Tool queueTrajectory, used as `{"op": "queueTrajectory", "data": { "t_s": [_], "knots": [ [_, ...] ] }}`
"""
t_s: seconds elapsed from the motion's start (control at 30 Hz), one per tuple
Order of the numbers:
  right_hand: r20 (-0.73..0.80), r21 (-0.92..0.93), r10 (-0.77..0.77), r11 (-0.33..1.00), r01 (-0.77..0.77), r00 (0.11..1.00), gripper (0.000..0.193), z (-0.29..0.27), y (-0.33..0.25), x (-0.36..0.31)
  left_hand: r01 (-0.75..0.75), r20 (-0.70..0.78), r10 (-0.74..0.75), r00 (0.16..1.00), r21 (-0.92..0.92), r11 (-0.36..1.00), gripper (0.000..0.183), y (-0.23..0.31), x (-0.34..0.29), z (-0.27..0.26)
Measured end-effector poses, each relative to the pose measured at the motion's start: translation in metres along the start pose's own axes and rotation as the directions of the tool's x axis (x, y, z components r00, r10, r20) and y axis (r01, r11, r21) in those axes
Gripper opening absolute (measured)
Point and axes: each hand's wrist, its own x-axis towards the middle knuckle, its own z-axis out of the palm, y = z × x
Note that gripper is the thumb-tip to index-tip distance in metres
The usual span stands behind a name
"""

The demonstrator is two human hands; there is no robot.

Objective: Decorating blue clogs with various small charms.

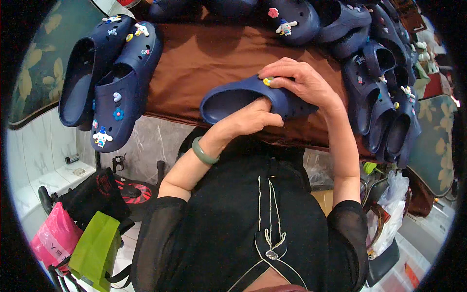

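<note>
A navy blue foam clog lies tilted over the near edge of the brown-covered table, its heel opening to the left and its toe to the right. My left hand, below a green bangle, reaches into the opening. Its fingertips are hidden under the upper, and one digit stays outside the rim. From the far side my right hand closes thumb and fingers around a small yellow shoe charm on the clog's upper. How far the charm sits in its hole cannot be made out.
Two navy clogs with charms stand at the left table end. More decorated clogs line the far edge and pile up on the right. Brown cloth covers the table. A green bag and a pink package sit lower left.
</note>
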Motion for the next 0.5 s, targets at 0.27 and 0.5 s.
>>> {"op": "queueTrajectory", "data": {
  "t_s": [0.27, 0.5],
  "knots": [
    [-0.185, -0.208, 0.120, 0.965, -0.158, 0.975, 0.022, 0.022, 0.011, 0.008, 0.009, -0.047, -0.019, 0.999, -0.222, 0.975, 0.039, -0.001, 0.015, -0.007],
    [-0.167, -0.198, 0.176, 0.958, -0.208, 0.970, 0.026, 0.022, 0.022, 0.013, 0.030, -0.050, -0.043, 0.998, -0.232, 0.972, 0.039, -0.003, 0.019, -0.012]
  ]
}}
